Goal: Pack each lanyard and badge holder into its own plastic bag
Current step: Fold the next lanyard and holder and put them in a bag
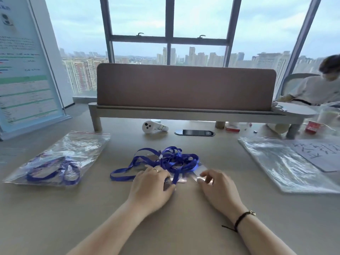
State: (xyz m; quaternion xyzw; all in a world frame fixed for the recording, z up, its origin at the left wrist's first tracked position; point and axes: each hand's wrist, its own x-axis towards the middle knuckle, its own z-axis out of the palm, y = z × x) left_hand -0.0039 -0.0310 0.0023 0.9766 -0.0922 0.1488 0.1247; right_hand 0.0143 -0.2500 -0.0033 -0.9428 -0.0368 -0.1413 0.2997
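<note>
the tangle of blue lanyards (165, 161) lies mid-table, just beyond both hands and touching them; its loops trail off to the left; the left hand (152, 183) rests on the near edge of the heap with fingers curled over a strap and what looks like a clear badge holder (177, 179), though how firm the grip is i cannot tell; the right hand (215, 184) pinches a second clear holder (199, 172) at the heap's right end; both hands are equally near; one filled plastic bag (58, 159) lies well apart to the left; a stack of empty bags (279, 162) sits to the right, nearer the right hand; bare table (184, 208) lies between heap and body, room to draw one set free.
</note>
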